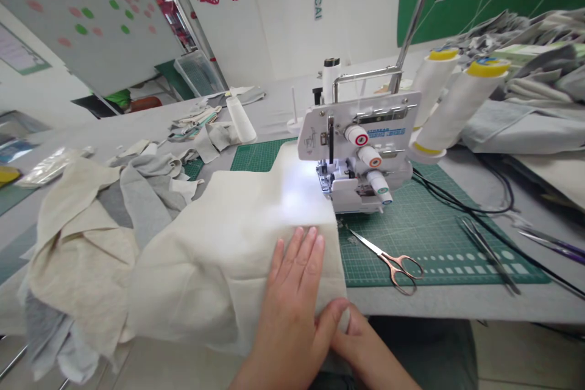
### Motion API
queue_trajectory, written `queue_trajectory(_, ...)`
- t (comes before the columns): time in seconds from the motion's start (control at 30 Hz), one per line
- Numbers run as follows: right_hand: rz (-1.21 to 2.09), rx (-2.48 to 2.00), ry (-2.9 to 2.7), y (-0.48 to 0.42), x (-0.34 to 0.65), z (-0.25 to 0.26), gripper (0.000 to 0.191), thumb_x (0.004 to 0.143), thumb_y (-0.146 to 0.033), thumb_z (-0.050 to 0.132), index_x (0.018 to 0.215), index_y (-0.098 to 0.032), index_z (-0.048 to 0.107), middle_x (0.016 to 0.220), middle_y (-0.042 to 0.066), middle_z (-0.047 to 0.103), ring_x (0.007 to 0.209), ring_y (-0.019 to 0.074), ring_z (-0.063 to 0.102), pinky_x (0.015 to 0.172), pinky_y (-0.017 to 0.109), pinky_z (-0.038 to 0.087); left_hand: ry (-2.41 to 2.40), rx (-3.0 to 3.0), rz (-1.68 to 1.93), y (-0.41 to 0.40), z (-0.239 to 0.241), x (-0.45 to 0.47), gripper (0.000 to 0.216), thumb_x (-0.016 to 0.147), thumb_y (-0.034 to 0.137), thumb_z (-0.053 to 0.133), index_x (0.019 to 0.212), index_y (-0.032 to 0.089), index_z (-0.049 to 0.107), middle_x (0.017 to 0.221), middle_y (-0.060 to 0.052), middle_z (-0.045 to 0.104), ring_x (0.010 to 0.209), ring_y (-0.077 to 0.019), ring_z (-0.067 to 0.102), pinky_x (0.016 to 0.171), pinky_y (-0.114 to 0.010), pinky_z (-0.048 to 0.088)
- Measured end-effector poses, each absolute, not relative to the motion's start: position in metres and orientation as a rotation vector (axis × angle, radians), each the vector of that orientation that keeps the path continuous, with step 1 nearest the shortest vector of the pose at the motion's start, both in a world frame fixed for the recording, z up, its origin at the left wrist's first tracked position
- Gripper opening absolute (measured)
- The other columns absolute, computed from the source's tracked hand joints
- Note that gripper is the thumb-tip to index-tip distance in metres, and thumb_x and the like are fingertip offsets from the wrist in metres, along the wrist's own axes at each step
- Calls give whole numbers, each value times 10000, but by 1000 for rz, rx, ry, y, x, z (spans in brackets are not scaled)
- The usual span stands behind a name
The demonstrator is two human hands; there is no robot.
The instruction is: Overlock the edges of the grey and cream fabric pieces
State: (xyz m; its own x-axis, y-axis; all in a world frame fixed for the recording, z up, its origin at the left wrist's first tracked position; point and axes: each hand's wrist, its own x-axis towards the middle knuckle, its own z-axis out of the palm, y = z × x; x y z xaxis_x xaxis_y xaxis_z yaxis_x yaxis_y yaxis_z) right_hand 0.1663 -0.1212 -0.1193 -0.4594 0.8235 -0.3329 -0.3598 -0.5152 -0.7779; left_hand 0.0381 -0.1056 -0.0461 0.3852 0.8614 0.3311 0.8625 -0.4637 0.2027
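Note:
A large piece of cream fabric [219, 225] lies under the lit needle area of a white overlock sewing machine [361, 146]. Flat on this fabric, in front of the machine, rests my left hand [292, 298], its fingers stretched out and pointing at the presser foot. My right hand [359, 341] is at the fabric's near right edge, partly behind my left thumb. Its fingers are closed on that edge, though the fingertips are hidden below the cloth. Right of the fabric, small scissors with copper-coloured handles [397, 265] lie on the green cutting mat [439, 225].
Tweezers [489, 253] and purple-handled snips [553, 245] lie to the right, near black cables [457, 195]. Big white thread cones [461, 103] stand behind the machine. Grey and beige fabric scraps [86, 237] heap at the left; more folded cloth [525, 125] piles at the far right.

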Motion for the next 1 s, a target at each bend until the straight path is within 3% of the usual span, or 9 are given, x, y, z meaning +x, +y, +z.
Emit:
queue_trajectory(0.13,2037,-911,-754,-120,165,-103,509,710,-589,782,1021,-187,751,1146,115,732,1161,324,608,1065,468,399,-1668,-2561,-669,-102,-48,39,647,966,317,497,1529,132,238,1621,-118,220,1516,-278,127,1199,-513,258)
queue_trajectory(0.4,2130,-868,-601,-116,157,-76,593,694,-534,816,1163,-193,691,1181,113,719,1207,342,592,1047,475,427,-1618,-2513,-534,-85,-40,28,686,985,512,437,1512,104,271,1560,-145,363,1484,-279,249,1195,-535,254)
queue_trajectory(1.0,2181,-911,-508,-114,161,-88,565,681,-448,824,1135,-158,655,1024,105,760,1039,334,684,946,444,478,-1663,-2521,-580,-60,-30,32,652,990,537,400,1467,94,355,1523,-178,412,1449,-290,330,1179,-523,325)
